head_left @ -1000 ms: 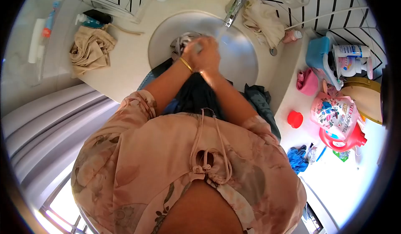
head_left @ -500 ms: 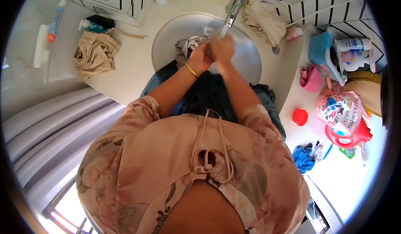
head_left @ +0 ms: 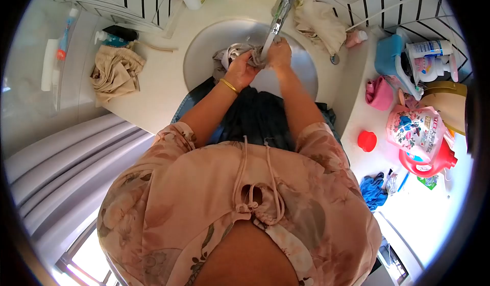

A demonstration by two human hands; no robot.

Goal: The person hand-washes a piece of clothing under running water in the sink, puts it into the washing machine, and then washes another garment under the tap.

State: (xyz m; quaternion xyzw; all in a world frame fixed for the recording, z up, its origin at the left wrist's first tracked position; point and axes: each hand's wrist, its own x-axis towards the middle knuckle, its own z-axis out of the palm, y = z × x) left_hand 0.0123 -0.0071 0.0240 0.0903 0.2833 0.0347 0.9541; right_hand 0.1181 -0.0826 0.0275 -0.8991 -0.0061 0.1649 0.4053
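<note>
"So, how do things lie?"

"The counter (head_left: 148, 107) surrounds the sink (head_left: 301, 74), dark clothing (head_left: 250, 115) spans its front edge, and the grey-beige cloth (head_left: 221, 60) sits bunched in the sink's left part, one fold reaching up between the hands."

"How would it handle?"

"Soft and limp, I'd judge; heavier when soaked, perhaps slippery, hardly fragile. A gathered fold should give a surer hold than a single edge."

"Its looks?"

"Crumpled, greyish beige, with paler folds that look wet."

"And the fingers?"

"On the left hand (head_left: 242, 72) they pinch a fold against the thumb, beside the running water (head_left: 268, 42). On the right hand (head_left: 279, 54) they curl in together, just below the tap (head_left: 282, 13); whether they grip any cloth, I can't tell."
</note>
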